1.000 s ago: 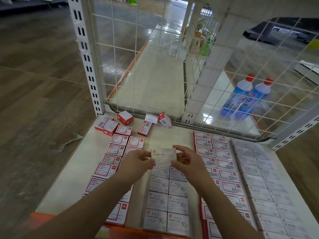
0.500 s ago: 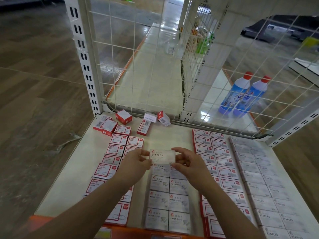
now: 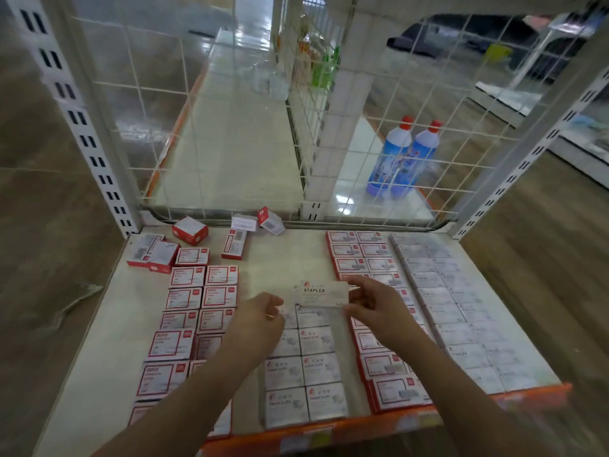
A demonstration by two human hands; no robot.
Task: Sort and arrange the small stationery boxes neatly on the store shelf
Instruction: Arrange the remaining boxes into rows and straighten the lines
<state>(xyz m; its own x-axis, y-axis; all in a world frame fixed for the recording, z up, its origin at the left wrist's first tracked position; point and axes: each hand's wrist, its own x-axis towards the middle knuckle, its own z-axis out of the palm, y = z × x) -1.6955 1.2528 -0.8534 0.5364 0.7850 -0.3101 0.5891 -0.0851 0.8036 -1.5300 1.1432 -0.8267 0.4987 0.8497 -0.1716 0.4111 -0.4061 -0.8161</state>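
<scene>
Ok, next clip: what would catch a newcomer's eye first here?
First the white STAPLES box held up at the centre of the shelf, in the grip of the right hand, with the left hand just off its left end. Next, the neat columns of boxes: red-trimmed boxes on the left, white paper clip boxes in the middle. Loose boxes lie scattered at the back left.

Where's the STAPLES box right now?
Head view, centre: the STAPLES box is pinched by the right hand, above the far end of the paper clips boxes.
</scene>
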